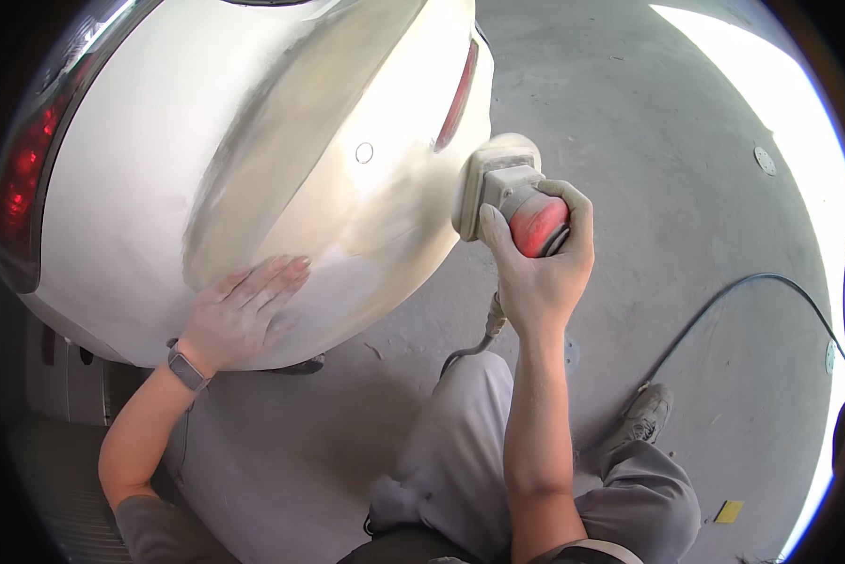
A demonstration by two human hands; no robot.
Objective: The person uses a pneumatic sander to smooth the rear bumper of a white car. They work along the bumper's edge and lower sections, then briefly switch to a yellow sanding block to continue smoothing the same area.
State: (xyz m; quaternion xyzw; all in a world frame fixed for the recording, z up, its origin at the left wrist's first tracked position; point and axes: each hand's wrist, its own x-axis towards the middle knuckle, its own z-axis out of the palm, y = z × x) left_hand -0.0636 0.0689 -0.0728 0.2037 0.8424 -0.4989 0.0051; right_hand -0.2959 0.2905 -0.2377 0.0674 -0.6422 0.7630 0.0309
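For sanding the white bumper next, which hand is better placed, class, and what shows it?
Probably the right: the right grip holds the sander close to the edge of the white bumper, though contact is unclear. The left grip rests palm-down on the bumper, no tool visible.

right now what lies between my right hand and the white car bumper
The head view shows a dusty grey, red-topped sander, gripped by your right hand.
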